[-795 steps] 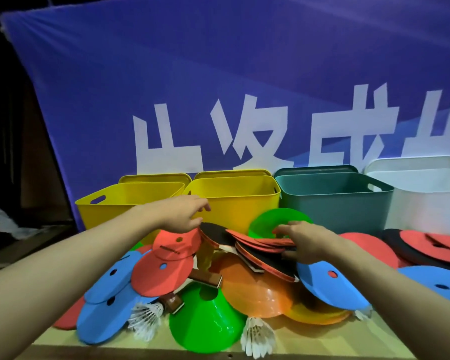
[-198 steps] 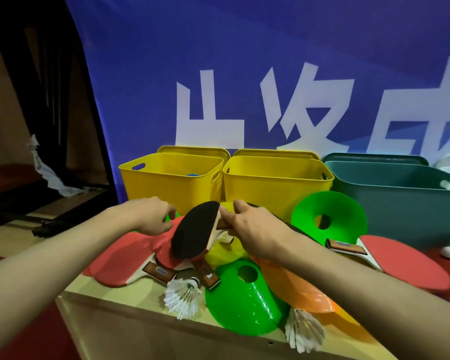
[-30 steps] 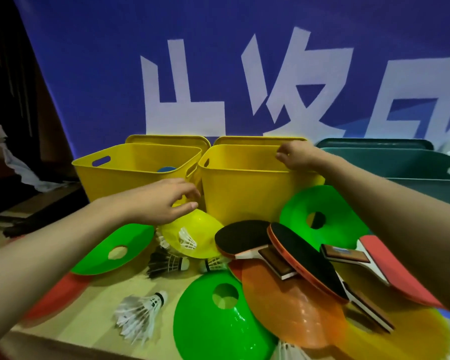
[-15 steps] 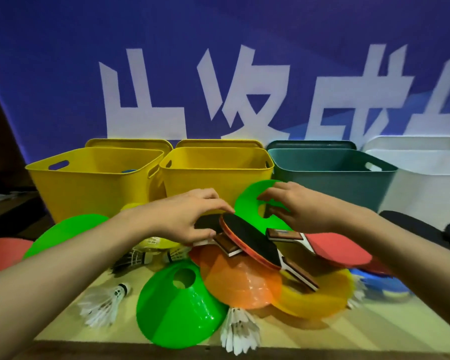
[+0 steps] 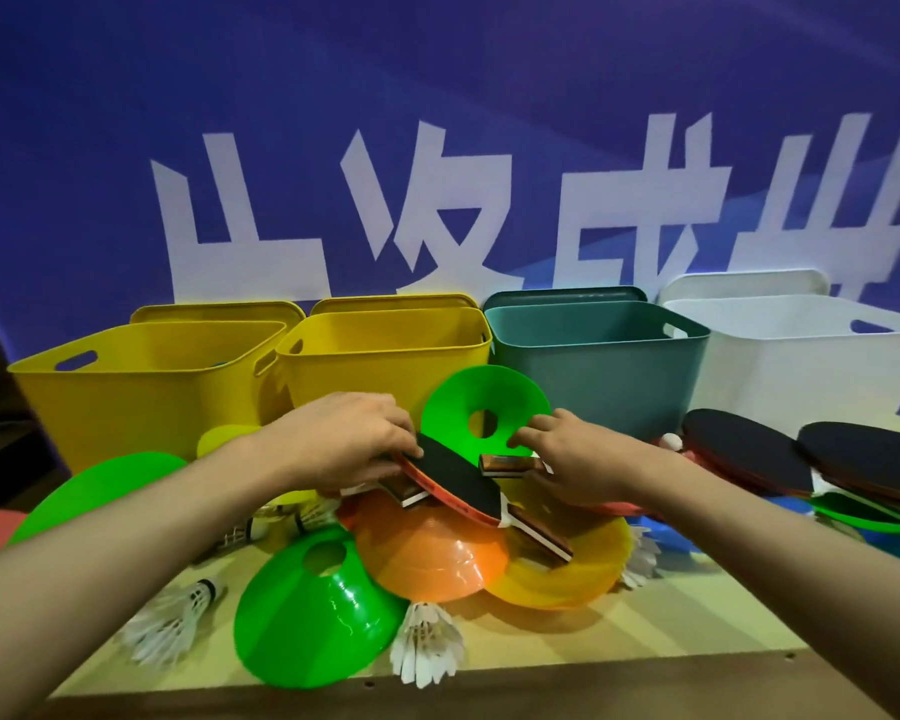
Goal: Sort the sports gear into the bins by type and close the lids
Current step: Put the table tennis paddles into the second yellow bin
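Left hand point(image 5: 341, 441) fingers curled on black paddle point(image 5: 455, 478); right hand point(image 5: 575, 459) pinching 2nd paddle's handle point(image 5: 510, 464)

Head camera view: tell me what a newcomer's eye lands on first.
The row of bins at the back: two yellow bins, a teal bin and a white bin, all open, before a blue banner with large white characters. In front, the left hand and right hand work at a black-faced paddle on a bright pile of cones, with the near green cone and white shuttlecocks at the table edge.
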`<state>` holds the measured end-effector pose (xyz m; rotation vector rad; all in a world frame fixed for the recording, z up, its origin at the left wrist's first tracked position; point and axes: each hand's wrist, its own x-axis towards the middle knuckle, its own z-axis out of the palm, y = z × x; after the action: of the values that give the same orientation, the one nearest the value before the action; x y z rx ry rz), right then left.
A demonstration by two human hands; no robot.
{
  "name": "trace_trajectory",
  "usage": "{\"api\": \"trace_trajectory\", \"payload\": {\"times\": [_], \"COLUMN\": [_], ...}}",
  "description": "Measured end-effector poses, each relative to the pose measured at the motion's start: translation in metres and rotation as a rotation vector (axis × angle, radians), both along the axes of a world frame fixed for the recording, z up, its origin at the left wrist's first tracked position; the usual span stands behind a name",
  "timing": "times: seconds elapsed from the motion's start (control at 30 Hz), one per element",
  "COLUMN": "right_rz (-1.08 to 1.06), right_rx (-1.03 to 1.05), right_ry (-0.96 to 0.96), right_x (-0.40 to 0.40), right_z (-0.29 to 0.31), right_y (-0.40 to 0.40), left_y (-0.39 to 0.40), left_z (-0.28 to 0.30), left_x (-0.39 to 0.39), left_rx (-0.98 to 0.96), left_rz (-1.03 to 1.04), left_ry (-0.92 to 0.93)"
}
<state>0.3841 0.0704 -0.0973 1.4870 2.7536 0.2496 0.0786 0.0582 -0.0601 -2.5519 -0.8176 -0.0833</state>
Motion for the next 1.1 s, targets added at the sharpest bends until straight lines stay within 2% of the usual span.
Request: {"api": "trace_trajectory", "payload": {"times": [0.13,0.37,0.67,0.87,1.1], "right_rz": [0.004,0.043,0.107,0.205,0.197], "right_rx": [-0.007,-0.054,-0.351,-0.209,0.057], "right_ry": [-0.009,0.149,0.407,0.662,0.626], "right_x": [-0.011,-0.011,-0.013,-0.04,-0.074], "right_z": [-0.002,0.006,0.014,0.028,0.086], "right_y": [0.002,-0.002,-0.009,0.002,0.065], "left_y": [0.0,-0.002,-0.007,-0.013,0.006], "left_z": [0.0,0.009,0.031,0.048,0.059], "left_x": [-0.004,-0.003,-0.037,-0.06,-0.089], "left_rx": [0.083,0.07,0.134,0.187,0.112], "left_rz": [-0.005,0.029,0.083,0.102,0.314], "left_ry": [0.011,-0.144,-0.376,-0.43,-0.501]}}
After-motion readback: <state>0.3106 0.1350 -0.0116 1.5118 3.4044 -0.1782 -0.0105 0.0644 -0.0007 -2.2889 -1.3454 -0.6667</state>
